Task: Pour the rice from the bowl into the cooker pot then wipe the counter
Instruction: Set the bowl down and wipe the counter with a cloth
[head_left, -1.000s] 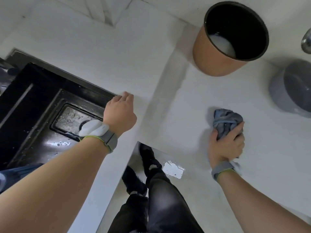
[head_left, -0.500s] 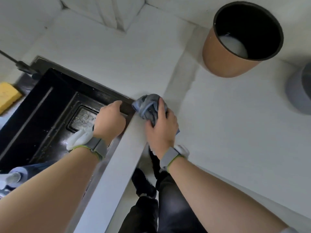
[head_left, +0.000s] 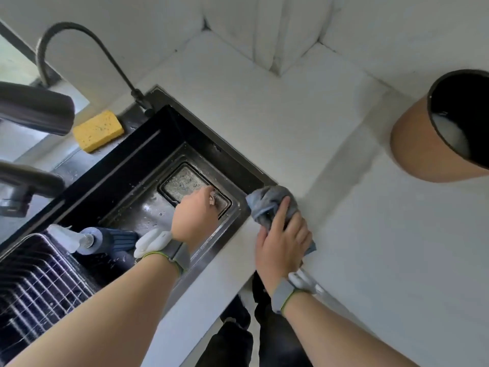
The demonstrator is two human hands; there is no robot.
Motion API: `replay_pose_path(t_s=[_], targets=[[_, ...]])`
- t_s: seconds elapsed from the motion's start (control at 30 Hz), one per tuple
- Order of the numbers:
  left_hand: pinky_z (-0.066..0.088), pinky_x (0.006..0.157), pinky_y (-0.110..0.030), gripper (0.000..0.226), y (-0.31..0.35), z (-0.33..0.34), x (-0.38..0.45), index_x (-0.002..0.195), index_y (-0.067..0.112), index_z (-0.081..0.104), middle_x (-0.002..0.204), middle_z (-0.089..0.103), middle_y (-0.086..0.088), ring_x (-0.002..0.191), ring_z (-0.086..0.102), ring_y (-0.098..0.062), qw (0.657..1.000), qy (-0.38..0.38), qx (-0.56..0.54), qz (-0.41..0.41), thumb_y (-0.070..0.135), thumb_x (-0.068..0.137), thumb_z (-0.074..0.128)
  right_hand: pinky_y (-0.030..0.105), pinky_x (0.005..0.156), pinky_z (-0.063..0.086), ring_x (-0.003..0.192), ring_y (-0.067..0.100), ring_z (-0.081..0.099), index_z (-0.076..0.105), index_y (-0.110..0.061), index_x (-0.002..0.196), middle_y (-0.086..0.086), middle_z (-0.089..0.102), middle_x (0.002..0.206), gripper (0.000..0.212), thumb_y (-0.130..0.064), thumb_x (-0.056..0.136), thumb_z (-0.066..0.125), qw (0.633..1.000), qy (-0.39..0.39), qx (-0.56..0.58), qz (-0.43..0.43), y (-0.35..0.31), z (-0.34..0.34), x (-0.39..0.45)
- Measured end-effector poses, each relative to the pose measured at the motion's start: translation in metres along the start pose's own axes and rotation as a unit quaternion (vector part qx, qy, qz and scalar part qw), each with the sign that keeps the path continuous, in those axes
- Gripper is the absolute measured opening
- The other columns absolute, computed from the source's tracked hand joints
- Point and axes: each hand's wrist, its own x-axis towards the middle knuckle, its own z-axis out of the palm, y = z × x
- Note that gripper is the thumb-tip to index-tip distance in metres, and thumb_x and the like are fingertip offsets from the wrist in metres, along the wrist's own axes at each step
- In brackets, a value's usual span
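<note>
Now wiping step: my right hand (head_left: pixel 284 245) grips bunched blue-grey cloth (head_left: pixel 267 205) on white counter (head_left: pixel 330 154) by black sink (head_left: pixel 148 165) corner; left hand (head_left: pixel 194 215) loosely curled, empty, over sink. Rice already in copper-brown cooker pot (head_left: pixel 423 144). Next, probably sweep crumbs into sink.

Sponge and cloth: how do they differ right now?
The sponge is yellow and a flat block; the cloth is grey-blue and bunched up. The sponge lies untouched on the ledge behind the sink; the cloth is gripped by the right hand and pressed on the counter beside the sink's corner. The left hand is over the sink, touching neither. Both are cleaning items beside the sink.
</note>
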Motion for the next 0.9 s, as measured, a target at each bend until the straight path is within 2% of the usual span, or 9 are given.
replay_pose_path(t_s=[0.1, 0.2, 0.33, 0.4, 0.5, 0.6, 0.7, 0.77, 0.9], targets=[[0.049, 0.108, -0.048, 0.058, -0.013, -0.004, 0.001, 0.150, 0.017, 0.048, 0.144, 0.062, -0.010, 0.131, 0.058, -0.031, 0.999, 0.015, -0.036, -0.024, 0.006, 0.093, 0.040, 0.055, 0.103, 0.043, 0.125, 0.038, 0.047, 0.019, -0.018, 0.167, 0.019, 0.047, 0.144, 0.095, -0.039, 0.087, 0.065, 0.995, -0.047, 0.004, -0.083, -0.024, 0.004, -0.009], [0.047, 0.106, -0.038, 0.047, -0.039, -0.006, -0.007, 0.144, 0.022, 0.056, 0.142, 0.064, -0.001, 0.129, 0.059, -0.024, 0.990, 0.051, -0.101, -0.084, 0.016, 0.100, 0.039, 0.052, 0.101, 0.046, 0.123, 0.036, 0.050, 0.022, -0.022, 0.167, 0.017, 0.050, 0.143, 0.097, -0.037, 0.085, 0.073, 0.987, -0.075, 0.014, -0.139, -0.035, 0.000, -0.010], [0.047, 0.099, -0.035, 0.035, -0.075, -0.003, -0.030, 0.123, 0.025, 0.069, 0.127, 0.071, 0.001, 0.119, 0.062, -0.024, 0.968, 0.070, -0.198, -0.135, 0.027, 0.101, 0.043, 0.050, 0.104, 0.045, 0.124, 0.034, 0.050, 0.019, -0.027, 0.167, 0.014, 0.050, 0.143, 0.092, -0.039, 0.091, 0.068, 0.964, -0.142, 0.005, -0.225, -0.069, -0.002, -0.012], [0.042, 0.089, -0.031, 0.033, -0.099, -0.007, -0.055, 0.120, 0.025, 0.071, 0.122, 0.072, 0.002, 0.110, 0.061, -0.020, 0.954, 0.098, -0.231, -0.164, 0.028, 0.101, 0.044, 0.049, 0.106, 0.042, 0.124, 0.031, 0.050, 0.015, -0.029, 0.168, 0.010, 0.050, 0.142, 0.090, -0.040, 0.093, 0.064, 0.944, -0.191, 0.006, -0.269, -0.096, -0.002, -0.028], [0.041, 0.085, -0.031, 0.030, -0.126, -0.010, -0.094, 0.114, 0.027, 0.071, 0.114, 0.071, 0.008, 0.106, 0.061, -0.017, 0.932, 0.119, -0.271, -0.208, 0.026, 0.098, 0.046, 0.049, 0.105, 0.041, 0.126, 0.031, 0.050, 0.015, -0.030, 0.168, 0.008, 0.051, 0.143, 0.088, -0.043, 0.093, 0.060, 0.928, -0.236, 0.007, -0.288, -0.124, 0.005, -0.057], [0.051, 0.090, -0.034, 0.032, -0.177, -0.017, -0.151, 0.116, 0.027, 0.071, 0.113, 0.072, 0.008, 0.105, 0.065, -0.016, 0.901, 0.161, -0.290, -0.279, 0.024, 0.095, 0.047, 0.050, 0.105, 0.039, 0.127, 0.033, 0.050, 0.014, -0.030, 0.167, 0.009, 0.051, 0.143, 0.086, -0.043, 0.092, 0.055, 0.885, -0.283, -0.011, -0.370, -0.166, 0.013, -0.111], [0.046, 0.076, -0.030, 0.027, -0.219, -0.019, -0.195, 0.108, 0.031, 0.071, 0.104, 0.071, 0.012, 0.094, 0.065, -0.013, 0.869, 0.195, -0.293, -0.349, 0.024, 0.094, 0.049, 0.050, 0.106, 0.038, 0.128, 0.035, 0.049, 0.017, -0.031, 0.166, 0.009, 0.051, 0.143, 0.086, -0.041, 0.089, 0.052, 0.844, -0.315, -0.014, -0.434, -0.195, 0.015, -0.153], [0.046, 0.075, -0.031, 0.022, -0.247, -0.019, -0.227, 0.099, 0.034, 0.070, 0.097, 0.070, 0.016, 0.095, 0.065, -0.013, 0.838, 0.215, -0.317, -0.388, 0.024, 0.093, 0.051, 0.049, 0.105, 0.037, 0.128, 0.035, 0.049, 0.020, -0.031, 0.166, 0.008, 0.051, 0.145, 0.084, -0.038, 0.088, 0.053, 0.816, -0.323, -0.023, -0.480, -0.216, 0.016, -0.183], [0.050, 0.073, -0.029, 0.022, -0.276, -0.011, -0.258, 0.099, 0.034, 0.072, 0.094, 0.073, 0.017, 0.091, 0.068, -0.010, 0.798, 0.225, -0.374, -0.415, 0.026, 0.092, 0.054, 0.048, 0.104, 0.038, 0.126, 0.035, 0.050, 0.021, -0.029, 0.165, 0.010, 0.049, 0.146, 0.083, -0.035, 0.091, 0.057, 0.770, -0.315, -0.064, -0.552, -0.238, 0.025, -0.216]])
